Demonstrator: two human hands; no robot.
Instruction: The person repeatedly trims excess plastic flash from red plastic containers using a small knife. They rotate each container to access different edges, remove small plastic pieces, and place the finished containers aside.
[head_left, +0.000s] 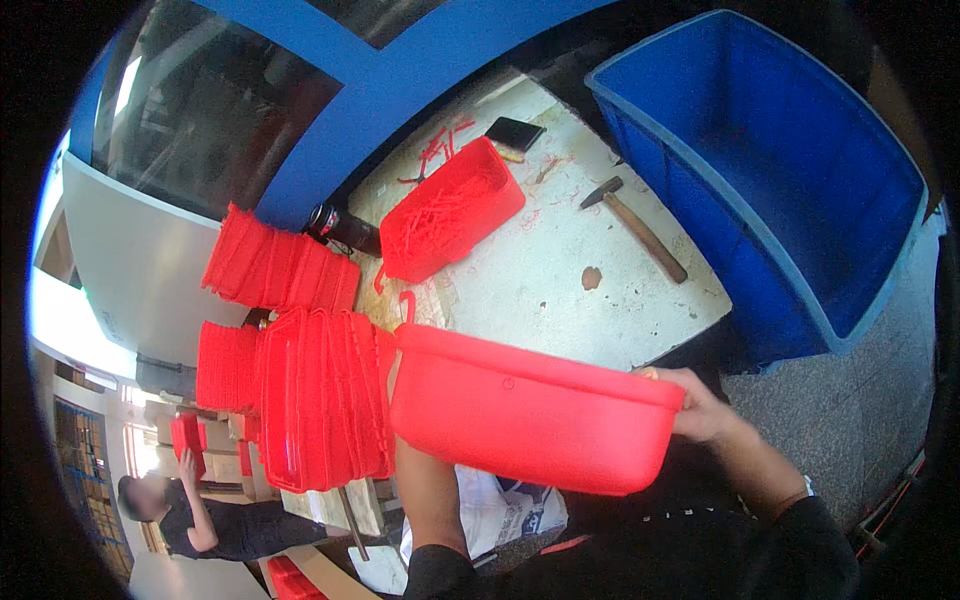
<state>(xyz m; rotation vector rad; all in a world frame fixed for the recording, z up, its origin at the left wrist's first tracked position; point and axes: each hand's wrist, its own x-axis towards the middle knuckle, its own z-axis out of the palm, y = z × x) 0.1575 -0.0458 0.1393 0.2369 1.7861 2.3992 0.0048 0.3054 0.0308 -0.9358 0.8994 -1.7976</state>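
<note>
A red plastic bin [535, 410] is held up near me, its long outer wall facing me. My right hand [700, 405] is closed on the bin's right end, at the rim. My left forearm [428, 500] runs up behind the bin's left end, so that hand and its fingers are hidden. A curled red strip [407, 306] stands up by the bin's left corner. Beyond it, on the worn white worktable [540, 290], lies another red bin [455, 205] filled with thin red plastic scraps.
Stacks of nested red bins [325, 400] stand at the left. A hammer [640, 230] and a dark flat object [515, 133] lie on the table. A large blue tub [770, 180] is at the right. A person [215, 515] holds a red item at the lower left.
</note>
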